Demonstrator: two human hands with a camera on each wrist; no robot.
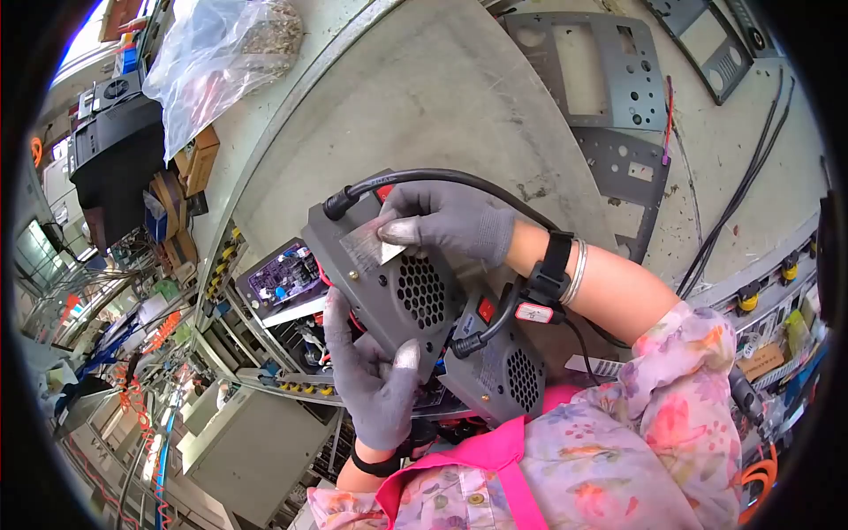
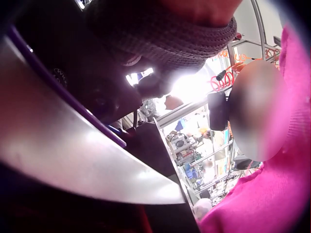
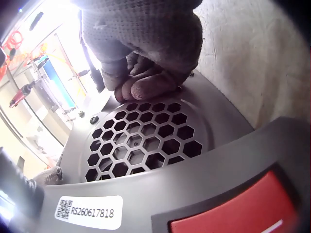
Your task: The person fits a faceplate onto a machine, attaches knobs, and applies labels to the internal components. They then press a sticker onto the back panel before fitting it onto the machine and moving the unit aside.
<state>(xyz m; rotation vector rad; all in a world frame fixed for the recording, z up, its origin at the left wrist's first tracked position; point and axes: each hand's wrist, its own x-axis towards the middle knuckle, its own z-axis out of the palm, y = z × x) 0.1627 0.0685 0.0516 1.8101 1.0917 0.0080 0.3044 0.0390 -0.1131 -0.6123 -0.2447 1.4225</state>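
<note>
A dark grey machine case (image 1: 353,265) with a honeycomb vent (image 3: 141,138) stands tilted before me, a thick black cable (image 1: 442,174) running from its upper end. My gloved right hand (image 1: 450,221) pinches a thin silvery plate or label (image 1: 367,245) between thumb and fingers against the case's face. In the right wrist view its fingertips (image 3: 150,87) are curled just beyond the vent. My gloved left hand (image 1: 375,380) rests at the lower edge of the case, index finger extended along the side and thumb on the face. The left wrist view is mostly dark, with glove cuff (image 2: 165,39) showing.
A second grey case (image 1: 503,367) with a red switch (image 1: 486,309) stands close under my right wrist. Flat grey panels (image 1: 609,71) and black cables (image 1: 742,194) lie at the right. A circuit board (image 1: 287,276) sits left, and a plastic bag (image 1: 221,62) behind.
</note>
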